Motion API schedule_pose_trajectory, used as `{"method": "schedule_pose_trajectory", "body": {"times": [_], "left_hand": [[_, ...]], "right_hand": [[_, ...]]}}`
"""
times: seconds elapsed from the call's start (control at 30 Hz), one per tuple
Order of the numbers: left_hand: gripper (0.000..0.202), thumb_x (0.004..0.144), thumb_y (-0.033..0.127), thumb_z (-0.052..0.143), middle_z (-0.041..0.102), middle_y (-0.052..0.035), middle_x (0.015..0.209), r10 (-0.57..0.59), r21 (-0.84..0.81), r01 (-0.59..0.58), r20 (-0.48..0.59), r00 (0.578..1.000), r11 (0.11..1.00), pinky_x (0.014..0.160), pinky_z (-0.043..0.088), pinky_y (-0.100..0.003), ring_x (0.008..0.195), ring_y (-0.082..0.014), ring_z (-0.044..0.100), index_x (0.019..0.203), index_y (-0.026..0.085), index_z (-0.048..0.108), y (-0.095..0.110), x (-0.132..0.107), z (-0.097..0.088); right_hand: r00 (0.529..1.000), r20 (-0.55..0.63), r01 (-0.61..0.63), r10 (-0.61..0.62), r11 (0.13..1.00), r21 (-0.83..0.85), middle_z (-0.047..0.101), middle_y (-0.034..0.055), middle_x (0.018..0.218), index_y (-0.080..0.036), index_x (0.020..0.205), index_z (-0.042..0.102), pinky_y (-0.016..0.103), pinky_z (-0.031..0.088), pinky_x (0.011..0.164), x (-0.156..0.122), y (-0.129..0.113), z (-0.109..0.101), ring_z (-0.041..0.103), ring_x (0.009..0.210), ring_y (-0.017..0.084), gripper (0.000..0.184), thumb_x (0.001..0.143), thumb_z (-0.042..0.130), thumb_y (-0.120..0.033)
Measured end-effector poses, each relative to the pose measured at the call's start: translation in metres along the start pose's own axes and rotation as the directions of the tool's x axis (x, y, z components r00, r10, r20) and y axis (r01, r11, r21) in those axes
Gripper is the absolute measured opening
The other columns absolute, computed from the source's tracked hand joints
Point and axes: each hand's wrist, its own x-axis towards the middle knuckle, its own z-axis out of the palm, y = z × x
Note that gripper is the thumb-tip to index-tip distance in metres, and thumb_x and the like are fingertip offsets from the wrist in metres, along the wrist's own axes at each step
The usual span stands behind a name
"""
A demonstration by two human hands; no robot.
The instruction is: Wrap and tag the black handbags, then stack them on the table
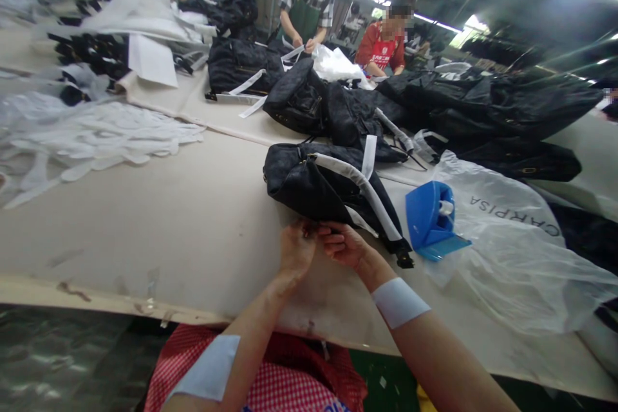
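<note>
A black handbag lies on the table before me, its strap wrapped in white covering and a white paper strip standing up from it. My left hand is closed at the bag's near edge, fingertips together. Beside it, my right hand is closed too, thumb and fingers pinched and meeting the left fingertips. Whatever small part sits between the fingers is too small to make out. The wrapped strap ends in a dark buckle-like piece to the right of my right hand.
Right of the bag stand a blue plastic holder and a clear bag printed CARPISA. White strips lie in a pile at left. More black bags fill the far side, where several people work. The table's front edge is close to me.
</note>
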Motion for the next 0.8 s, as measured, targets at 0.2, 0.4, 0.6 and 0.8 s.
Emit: {"method": "schedule_pose_trajectory", "body": {"times": [0.2,0.4,0.6,0.8], "left_hand": [[0.022,0.080,0.007,0.053,0.065,-0.0018,0.068,0.129,0.227,-0.120,-0.027,0.991,0.966,0.061,0.040,-0.023,0.060,-0.0134,0.058,0.084,0.017,0.072,0.002,-0.002,-0.003],[0.019,0.082,0.009,0.054,0.065,-0.0020,0.066,0.118,0.242,-0.110,-0.018,0.993,0.964,0.062,0.037,-0.024,0.062,-0.0141,0.057,0.084,0.017,0.072,0.002,-0.001,-0.003],[0.015,0.080,0.009,0.056,0.066,-0.0028,0.067,0.131,0.269,-0.123,-0.012,0.991,0.955,0.062,0.037,-0.024,0.063,-0.0143,0.058,0.079,0.016,0.070,0.002,-0.002,-0.002],[0.014,0.079,0.010,0.057,0.064,-0.0016,0.064,0.084,0.215,-0.080,-0.010,0.996,0.973,0.064,0.043,-0.023,0.063,-0.0137,0.060,0.078,0.018,0.068,0.003,-0.001,-0.003]], "right_hand": [[0.626,-0.298,0.293,-0.721,0.572,-0.767,0.059,-0.0017,0.062,-0.019,0.082,0.070,0.023,0.039,0.048,-0.016,0.028,0.017,0.048,0.051,0.011,0.017,0.073,0.071,-0.032],[0.506,0.039,0.125,-0.862,0.028,-0.992,0.070,0.0037,0.070,-0.022,0.084,0.076,0.030,0.045,0.063,-0.011,0.022,0.022,0.059,0.061,0.018,0.015,0.077,0.067,-0.031],[0.526,0.155,-0.049,-0.836,-0.212,-0.976,0.074,0.0067,0.077,-0.024,0.086,0.076,0.030,0.042,0.065,-0.007,0.013,0.023,0.066,0.069,0.022,0.015,0.084,0.065,-0.035],[0.665,0.257,-0.050,-0.701,-0.385,-0.921,0.073,0.0074,0.081,-0.022,0.088,0.071,0.028,0.035,0.063,-0.009,-0.003,0.022,0.065,0.073,0.020,0.015,0.087,0.057,-0.025]]}}
